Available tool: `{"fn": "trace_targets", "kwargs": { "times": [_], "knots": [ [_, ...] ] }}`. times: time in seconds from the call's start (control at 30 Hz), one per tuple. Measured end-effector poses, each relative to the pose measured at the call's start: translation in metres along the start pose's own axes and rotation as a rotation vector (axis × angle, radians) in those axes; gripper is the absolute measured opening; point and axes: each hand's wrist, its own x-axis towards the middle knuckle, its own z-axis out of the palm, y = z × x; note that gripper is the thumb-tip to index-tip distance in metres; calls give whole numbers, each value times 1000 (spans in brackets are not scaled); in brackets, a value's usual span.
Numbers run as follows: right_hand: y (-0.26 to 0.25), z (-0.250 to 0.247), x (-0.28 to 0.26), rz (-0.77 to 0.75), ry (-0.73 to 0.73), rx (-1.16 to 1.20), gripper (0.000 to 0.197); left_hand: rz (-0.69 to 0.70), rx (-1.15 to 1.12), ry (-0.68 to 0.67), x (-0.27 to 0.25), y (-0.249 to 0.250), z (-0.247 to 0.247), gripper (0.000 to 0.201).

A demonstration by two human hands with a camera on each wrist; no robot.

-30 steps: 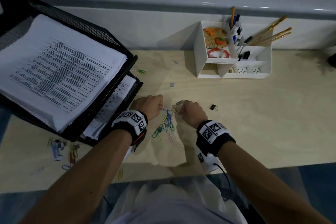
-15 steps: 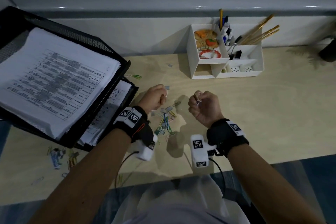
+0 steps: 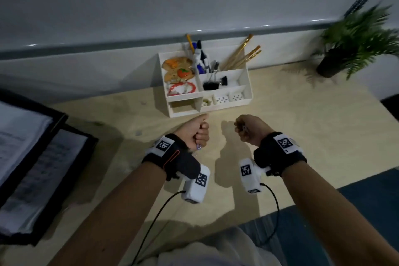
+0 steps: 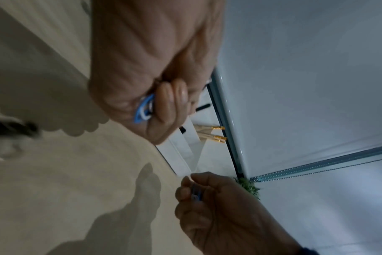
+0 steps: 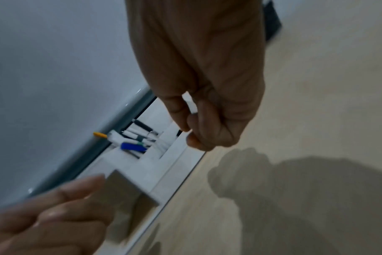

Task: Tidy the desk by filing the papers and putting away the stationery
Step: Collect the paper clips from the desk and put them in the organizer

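Paper clips [image 4: 144, 109], blue and white, bunched in the curled left hand [image 3: 195, 133], ends poking out below the fingers. More small clips [image 4: 195, 194], bluish and blurred, pinched in the right hand [image 3: 250, 128]. Both hands above the desk [image 3: 302, 136], just in front of the white organizer [image 3: 246, 84]. Black paper tray [image 3: 54, 136] at left holds stacked printed papers [image 3: 19, 134] on two levels.

Both arms reach forward side by side. The left hand [image 3: 195, 131] is a fist with its thumb sticking out. The right hand [image 3: 250, 128] has its fingers [image 5: 209, 124] curled in tight.
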Motion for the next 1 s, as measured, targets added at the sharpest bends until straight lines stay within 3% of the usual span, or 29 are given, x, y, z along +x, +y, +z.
{"fn": "trace_targets", "kwargs": {
  "times": [0.2,0.33,0.43,0.5,0.57,0.63,0.83,1.0],
  "knots": [
    [-63,-59,31,-112,96,-272,22,-16,-120,209,60,29,68,39],
    [-104,-59,54,-271,89,-515,29,52,-236,291,95,63,88,37],
    [-119,-51,68,-319,73,-835,19,101,-253,355,112,82,96,35],
    [-122,-44,73,-384,86,-1013,23,114,-225,404,114,90,101,32],
    [-123,-39,74,-414,81,-1125,27,91,-209,359,125,93,102,23],
    [-123,-36,74,-429,72,-1231,27,62,-153,316,130,93,102,37],
    [-125,-39,72,-447,79,-1349,25,118,-149,301,112,98,116,37],
    [-118,-44,63,-492,142,-1172,29,118,-95,334,95,96,101,48]
  ]
}}
